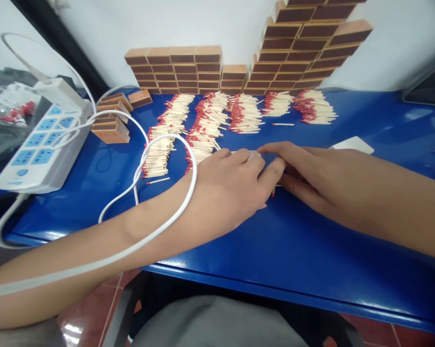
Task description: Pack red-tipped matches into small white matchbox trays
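Note:
My left hand (235,180) and my right hand (311,168) meet over the blue table, fingertips touching. The fingers of both are bent and closed, and they hide most of what is between them. Under the joined fingers a red-headed match (273,192) pokes out; whether it is held or lying there I cannot tell. A small whitish edge shows by my left fingertips. Just beyond my hands lie piles of red-tipped matches (244,115), with a longer heap (204,127) close to my left hand. One loose match (283,124) lies apart.
Matchboxes form a low wall (184,70) and a taller stepped stack (289,53) at the back. More matchboxes (111,130) stand left, near a white power strip (46,144). A white cable (166,219) loops across my left forearm. A white card (354,144) lies right.

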Motion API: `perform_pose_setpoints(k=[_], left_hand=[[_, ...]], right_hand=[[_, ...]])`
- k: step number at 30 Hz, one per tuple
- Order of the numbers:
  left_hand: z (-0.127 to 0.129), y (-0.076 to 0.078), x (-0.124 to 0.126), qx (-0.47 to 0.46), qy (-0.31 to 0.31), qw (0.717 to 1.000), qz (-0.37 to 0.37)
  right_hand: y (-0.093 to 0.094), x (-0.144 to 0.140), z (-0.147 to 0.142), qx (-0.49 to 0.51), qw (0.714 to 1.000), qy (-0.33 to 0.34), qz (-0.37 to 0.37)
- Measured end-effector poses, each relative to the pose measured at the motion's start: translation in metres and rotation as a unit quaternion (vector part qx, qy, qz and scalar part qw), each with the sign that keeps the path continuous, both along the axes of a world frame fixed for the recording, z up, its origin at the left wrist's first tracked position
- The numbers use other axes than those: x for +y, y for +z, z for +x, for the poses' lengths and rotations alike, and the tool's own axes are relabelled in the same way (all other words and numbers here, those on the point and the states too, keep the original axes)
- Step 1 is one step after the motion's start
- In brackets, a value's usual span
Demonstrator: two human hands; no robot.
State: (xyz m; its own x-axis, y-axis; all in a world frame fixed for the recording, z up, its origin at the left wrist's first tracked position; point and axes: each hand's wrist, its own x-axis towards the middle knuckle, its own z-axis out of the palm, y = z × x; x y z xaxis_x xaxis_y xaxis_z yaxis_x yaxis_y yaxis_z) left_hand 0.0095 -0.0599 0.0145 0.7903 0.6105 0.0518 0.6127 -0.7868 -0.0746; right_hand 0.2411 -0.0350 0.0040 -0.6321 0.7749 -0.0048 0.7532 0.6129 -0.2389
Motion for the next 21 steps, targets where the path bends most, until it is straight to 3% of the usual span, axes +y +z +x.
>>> perform_pose_setpoints(k=[21], left_hand=[[0.0017,0.0025,-0.0018,0.025,0.007,1.000,0.016]], right_hand=[[0.0046,-0.0042,-0.0044,-0.038,0.999,-0.015,0.029]])
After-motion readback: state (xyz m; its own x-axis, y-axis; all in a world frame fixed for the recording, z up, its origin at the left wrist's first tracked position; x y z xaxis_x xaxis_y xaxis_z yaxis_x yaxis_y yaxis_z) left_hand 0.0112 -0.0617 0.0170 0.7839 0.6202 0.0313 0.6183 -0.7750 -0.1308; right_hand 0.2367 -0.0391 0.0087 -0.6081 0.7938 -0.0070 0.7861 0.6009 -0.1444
